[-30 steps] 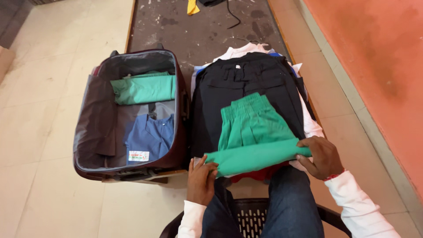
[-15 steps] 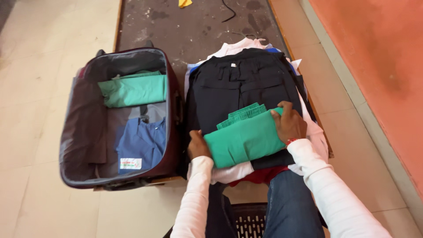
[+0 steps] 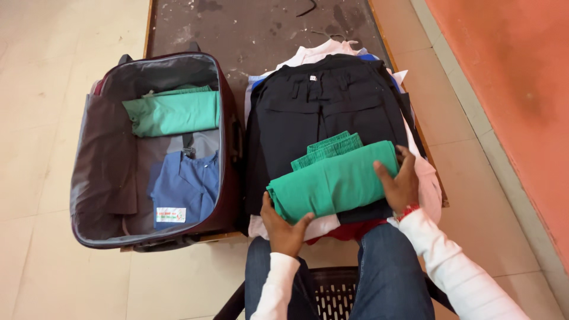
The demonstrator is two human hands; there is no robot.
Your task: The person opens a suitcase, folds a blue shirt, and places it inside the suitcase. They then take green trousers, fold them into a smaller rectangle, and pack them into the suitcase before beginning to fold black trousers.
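Folded green shorts (image 3: 335, 184), elastic waistband showing at the far edge, lying on the black trousers (image 3: 326, 106) atop the clothing pile. Left hand (image 3: 284, 228) clasps the near-left corner; right hand (image 3: 400, 184) clasps the right edge, fingers curled. Open maroon suitcase (image 3: 228, 118) just left, with bare lining between its folded green garment (image 3: 172, 112) and blue shirt (image 3: 186, 186).

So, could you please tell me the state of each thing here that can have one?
Suitcase: open, lid back.
Green garment: folded, held at both ends.
Left hand: gripping its near left end.
Right hand: gripping its right end.
Green top: folded, inside the suitcase.
Blue shirt: folded, inside the suitcase.
Black trousers: laid flat on the pile.
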